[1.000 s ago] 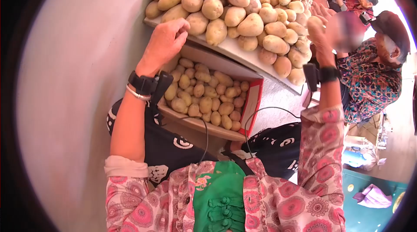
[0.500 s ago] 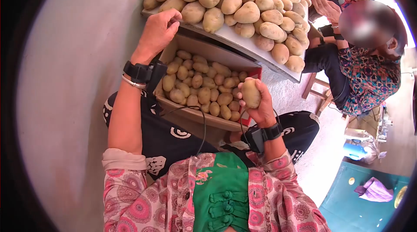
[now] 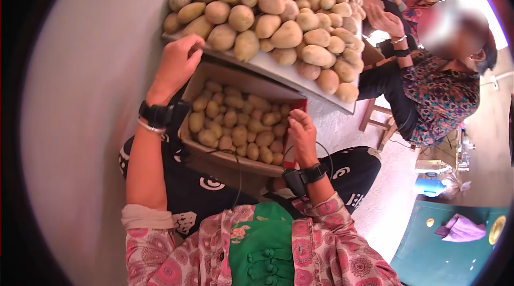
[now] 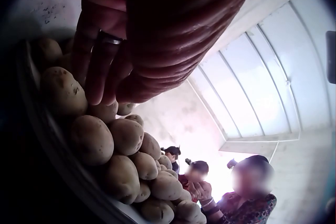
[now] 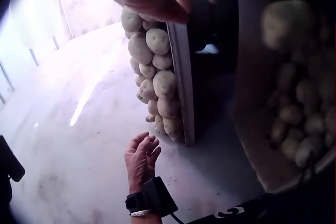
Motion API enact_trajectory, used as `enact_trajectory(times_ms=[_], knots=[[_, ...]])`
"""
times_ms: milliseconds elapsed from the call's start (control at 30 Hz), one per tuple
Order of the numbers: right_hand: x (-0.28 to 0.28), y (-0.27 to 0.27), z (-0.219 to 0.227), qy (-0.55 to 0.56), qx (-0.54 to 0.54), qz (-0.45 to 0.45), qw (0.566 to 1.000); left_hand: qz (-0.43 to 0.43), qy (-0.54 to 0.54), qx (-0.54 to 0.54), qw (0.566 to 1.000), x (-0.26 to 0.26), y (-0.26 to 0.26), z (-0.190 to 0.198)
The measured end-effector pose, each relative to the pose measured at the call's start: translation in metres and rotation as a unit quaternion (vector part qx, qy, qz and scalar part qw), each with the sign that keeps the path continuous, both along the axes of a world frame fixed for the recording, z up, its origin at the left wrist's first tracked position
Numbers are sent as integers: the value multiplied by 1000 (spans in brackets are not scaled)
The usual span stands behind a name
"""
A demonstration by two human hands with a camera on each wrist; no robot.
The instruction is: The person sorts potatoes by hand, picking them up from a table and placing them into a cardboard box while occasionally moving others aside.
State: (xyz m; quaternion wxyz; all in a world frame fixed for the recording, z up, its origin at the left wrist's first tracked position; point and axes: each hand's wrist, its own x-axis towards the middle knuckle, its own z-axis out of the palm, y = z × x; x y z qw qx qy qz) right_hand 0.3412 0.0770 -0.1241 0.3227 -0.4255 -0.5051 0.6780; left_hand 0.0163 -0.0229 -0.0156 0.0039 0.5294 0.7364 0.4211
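Note:
A big heap of potatoes (image 3: 286, 34) covers the table, and a cardboard box (image 3: 241, 162) below its edge holds smaller potatoes (image 3: 230, 120). My left hand (image 3: 174, 66) is at the table's near corner, with loose fingers (image 4: 97, 77) hanging beside the heap in the left wrist view and nothing in them. By the box's right side is my right hand (image 3: 304, 138), its fingers loosely extended and holding nothing. In the right wrist view a blurred potato (image 5: 287, 24) is in the air over the box, apart from that hand.
The white table edge (image 3: 326, 96) juts out above the box. To the right a person in a patterned shirt (image 3: 439, 96) sits near a wooden stool (image 3: 377, 120). A purple cloth (image 3: 463, 228) lies on a green surface (image 3: 428, 254). A thin cable (image 3: 240, 179) runs across my lap.
My right hand went from the heap to the box, held a potato there half a second ago, and has now let it go. The left hand stays by the table corner.

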Motion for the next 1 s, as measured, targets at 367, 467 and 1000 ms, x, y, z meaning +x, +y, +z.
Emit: enact_trajectory(times_ms=[367,467,1000], knots=[[15,7,34,67,-72,1,995,20,-51,13,998,10,5,6],[7,28,69,35,58,16,998,69,-37,-17,997,10,3,14],[40,101,96,-95,303,-138,938,128,-58,136,981,4,-7,9]])
